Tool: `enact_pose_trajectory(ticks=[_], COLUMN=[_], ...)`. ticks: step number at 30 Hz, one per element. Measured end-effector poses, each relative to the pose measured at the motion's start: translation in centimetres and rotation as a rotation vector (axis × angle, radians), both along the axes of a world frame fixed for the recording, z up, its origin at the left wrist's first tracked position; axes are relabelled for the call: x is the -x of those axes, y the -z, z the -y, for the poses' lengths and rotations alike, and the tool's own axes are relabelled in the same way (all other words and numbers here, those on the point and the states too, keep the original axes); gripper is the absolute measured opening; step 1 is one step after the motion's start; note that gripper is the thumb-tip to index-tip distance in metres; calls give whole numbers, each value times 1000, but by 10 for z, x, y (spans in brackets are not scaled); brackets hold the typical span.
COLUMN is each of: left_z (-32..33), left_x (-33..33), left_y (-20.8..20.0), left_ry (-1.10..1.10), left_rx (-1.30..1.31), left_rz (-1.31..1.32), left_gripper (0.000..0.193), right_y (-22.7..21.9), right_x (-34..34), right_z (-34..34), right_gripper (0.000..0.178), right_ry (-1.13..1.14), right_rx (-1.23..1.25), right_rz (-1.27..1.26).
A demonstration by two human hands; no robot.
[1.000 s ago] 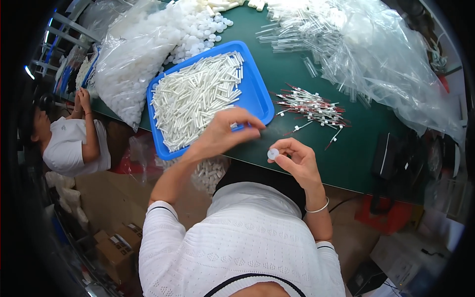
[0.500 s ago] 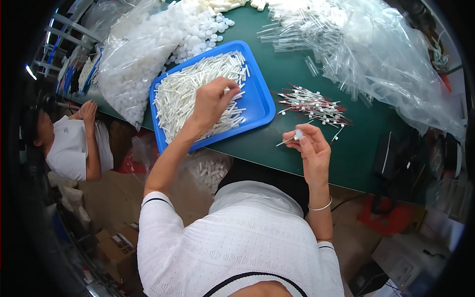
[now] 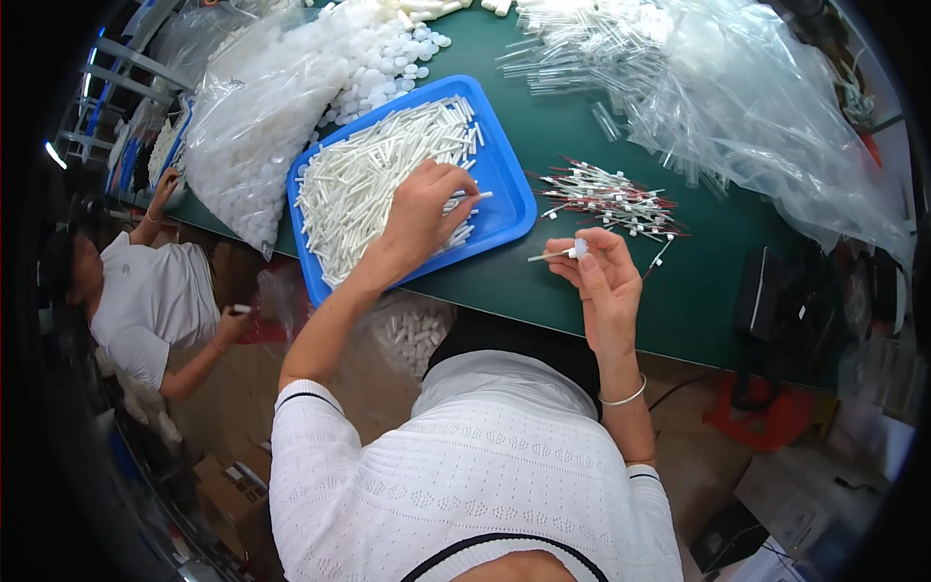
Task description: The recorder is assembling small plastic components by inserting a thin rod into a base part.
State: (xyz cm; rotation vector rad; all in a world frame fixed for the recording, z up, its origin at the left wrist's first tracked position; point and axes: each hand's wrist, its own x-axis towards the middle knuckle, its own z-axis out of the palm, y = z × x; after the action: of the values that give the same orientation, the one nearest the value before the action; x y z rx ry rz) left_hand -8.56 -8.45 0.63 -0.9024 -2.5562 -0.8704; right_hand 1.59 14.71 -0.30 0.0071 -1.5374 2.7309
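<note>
My left hand [image 3: 422,213] is over the blue tray [image 3: 510,215], its thumb and fingers pinched on a short white stick [image 3: 484,196] that pokes out to the right. A heap of similar white sticks [image 3: 364,184] fills most of the tray. To the right, above the table's near edge, my right hand [image 3: 609,281] is closed on a thin pale stem with a translucent white cap [image 3: 580,248]. The stem points left, toward the tray. Just beyond this hand lies a pile of thin red-and-white stems with small white pieces [image 3: 611,202].
Clear plastic tubes [image 3: 582,58] spill from a large plastic bag [image 3: 776,126] at the back right. At the back left a bag of translucent caps [image 3: 257,126] lies on the green table [image 3: 475,291]. A co-worker in a white shirt [image 3: 160,301] is at the left.
My left hand has moved slightly right, and the white stick now shows at its fingertips. My right hand has risen a little with the capped stem. The co-worker's hands have parted.
</note>
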Motion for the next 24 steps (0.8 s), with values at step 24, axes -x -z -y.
enact_pose_trajectory(ticks=[24], left_z=[-41], left_x=[-55], left_y=[-24], left_ry=[203], left_rx=[-243], left_rz=[329], left_gripper=[11], right_y=[-5], right_x=[-3], right_z=[-7], right_gripper=[16], right_ry=[-75], right_rx=[-635], right_rz=[-39])
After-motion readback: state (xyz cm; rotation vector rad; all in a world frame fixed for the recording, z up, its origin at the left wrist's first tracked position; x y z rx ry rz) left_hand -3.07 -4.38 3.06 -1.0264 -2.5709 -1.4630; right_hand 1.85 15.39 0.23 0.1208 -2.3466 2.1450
